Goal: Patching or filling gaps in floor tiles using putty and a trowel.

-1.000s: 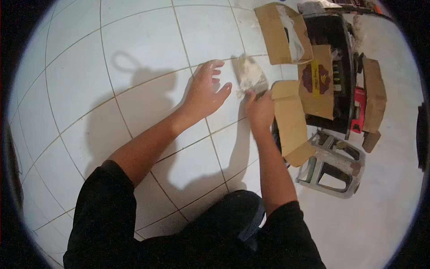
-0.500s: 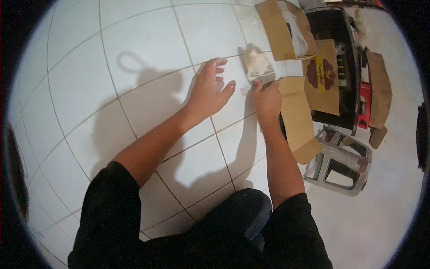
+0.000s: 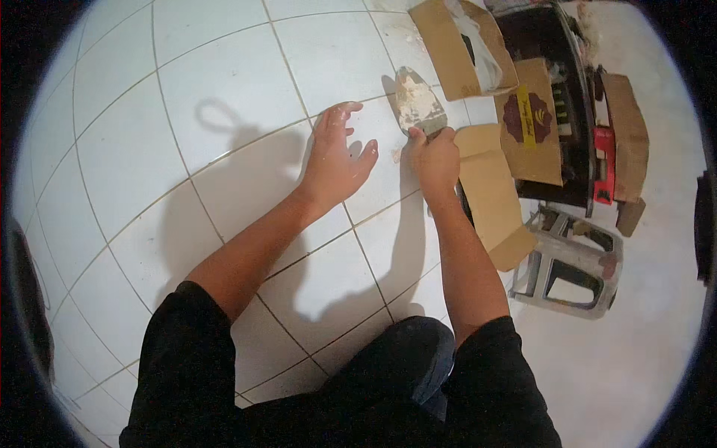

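My right hand (image 3: 435,163) is closed around the handle end of a trowel (image 3: 417,104). Its rounded blade points away from me and carries a lump of cream-coloured paste. Most of the handle is hidden in my fist. To the left, my left hand (image 3: 337,155) is held over the white tiles (image 3: 239,67) with fingers apart and curved, and nothing in it. Pale specks of paste stick to its fingers. Whether that hand touches the tiles I cannot tell.
An open cardboard box (image 3: 448,56) with white plastic inside stands beyond the trowel. Cardboard flaps (image 3: 489,198) lie right beside my right forearm. Farther right are a printed carton (image 3: 534,123) in a dark container, a red box (image 3: 604,164) and a grey plastic stool (image 3: 571,261).
The trowel blade has turned, and its paste-covered face shows more clearly. My right hand has shifted slightly left. My left hand has drifted a little left, still spread.
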The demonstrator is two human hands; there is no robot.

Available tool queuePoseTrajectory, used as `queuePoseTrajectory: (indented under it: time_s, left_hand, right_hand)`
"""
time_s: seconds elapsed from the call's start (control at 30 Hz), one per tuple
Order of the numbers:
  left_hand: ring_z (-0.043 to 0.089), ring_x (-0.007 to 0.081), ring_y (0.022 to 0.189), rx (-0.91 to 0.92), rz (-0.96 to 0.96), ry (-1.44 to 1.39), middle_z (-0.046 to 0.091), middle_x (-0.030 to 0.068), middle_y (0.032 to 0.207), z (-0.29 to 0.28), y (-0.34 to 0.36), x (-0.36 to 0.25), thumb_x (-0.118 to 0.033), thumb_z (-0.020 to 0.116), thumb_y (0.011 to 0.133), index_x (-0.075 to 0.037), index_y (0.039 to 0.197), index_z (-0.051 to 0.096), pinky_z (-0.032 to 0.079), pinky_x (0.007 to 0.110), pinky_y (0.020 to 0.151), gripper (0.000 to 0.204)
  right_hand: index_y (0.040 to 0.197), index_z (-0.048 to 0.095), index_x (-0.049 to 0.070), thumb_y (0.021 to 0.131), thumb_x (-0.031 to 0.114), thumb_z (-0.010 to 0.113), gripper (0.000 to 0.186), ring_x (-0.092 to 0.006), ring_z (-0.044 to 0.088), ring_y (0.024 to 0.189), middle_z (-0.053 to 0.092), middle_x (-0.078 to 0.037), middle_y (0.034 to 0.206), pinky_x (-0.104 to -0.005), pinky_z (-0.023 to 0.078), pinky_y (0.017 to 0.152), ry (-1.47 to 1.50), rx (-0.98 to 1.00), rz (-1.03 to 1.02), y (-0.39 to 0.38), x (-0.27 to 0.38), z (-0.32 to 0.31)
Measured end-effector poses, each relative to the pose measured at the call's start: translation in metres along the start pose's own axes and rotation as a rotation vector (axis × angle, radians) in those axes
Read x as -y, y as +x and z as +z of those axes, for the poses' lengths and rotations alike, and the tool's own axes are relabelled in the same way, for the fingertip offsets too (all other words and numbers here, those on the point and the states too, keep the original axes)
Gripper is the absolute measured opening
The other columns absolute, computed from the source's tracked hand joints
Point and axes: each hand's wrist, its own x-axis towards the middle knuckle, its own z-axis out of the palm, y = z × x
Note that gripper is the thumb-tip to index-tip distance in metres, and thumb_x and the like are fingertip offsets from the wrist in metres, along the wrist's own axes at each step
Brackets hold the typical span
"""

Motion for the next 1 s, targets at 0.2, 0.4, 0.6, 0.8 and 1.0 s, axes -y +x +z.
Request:
queuePoseTrajectory:
  time_s: [0.2,0.4,0.6,0.8,1.0]
  left_hand:
    - [0.052,0.0361,0.121,-0.024,0.049,-0.005,0.051,0.0192,0.132,-0.005,0.003,0.0,-0.005,0.071,0.082,-0.002,0.134,0.046,0.055,0.043,0.094,0.058]
    - [0.05,0.0351,0.121,-0.006,0.024,0.005,0.05,0.0186,0.134,-0.007,0.002,-0.001,-0.006,0.072,0.083,-0.002,0.134,0.046,0.054,0.042,0.094,0.058]
    - [0.056,0.0333,0.119,0.017,0.001,0.025,0.054,0.0183,0.134,-0.007,0.002,-0.002,-0.009,0.072,0.086,-0.003,0.136,0.049,0.053,0.042,0.097,0.056]
    - [0.067,0.0312,0.103,0.134,0.028,0.11,0.069,0.017,0.11,-0.017,0.007,-0.012,-0.01,0.07,0.091,-0.001,0.117,0.065,0.053,0.04,0.092,0.028]
    - [0.066,0.0336,0.098,0.153,0.106,0.146,0.071,0.0149,0.102,-0.018,0.005,-0.014,-0.008,0.069,0.092,-0.002,0.103,0.068,0.052,0.043,0.086,0.012]
  right_hand:
    - [0.109,0.053,-0.005,0.09,0.049,0.069,0.06,-0.0475,0.07,0.089,0.07,-0.031,0.093,-0.053,0.056,0.079,-0.037,0.041,-0.044,-0.005,-0.001,-0.013]
    - [0.107,0.054,-0.003,0.09,0.047,0.071,0.055,-0.0481,0.07,0.088,0.07,-0.03,0.092,-0.0529,0.055,0.077,-0.019,0.063,-0.164,-0.014,-0.023,-0.021]
    - [0.107,0.054,-0.001,0.09,0.046,0.073,0.053,-0.0454,0.07,0.084,0.071,-0.026,0.087,-0.0514,0.056,0.073,-0.026,0.196,-0.254,-0.021,-0.024,-0.027]
    - [0.108,0.054,0.001,0.09,0.042,0.074,0.049,-0.0418,0.071,0.078,0.071,-0.022,0.082,-0.0499,0.055,0.069,0.018,0.188,-0.471,-0.008,-0.024,-0.025]
    - [0.098,0.061,0.0,0.09,0.042,0.074,0.045,-0.0427,0.069,0.074,0.068,-0.024,0.075,-0.0494,0.054,0.068,0.006,0.22,-0.559,0.002,-0.042,-0.025]
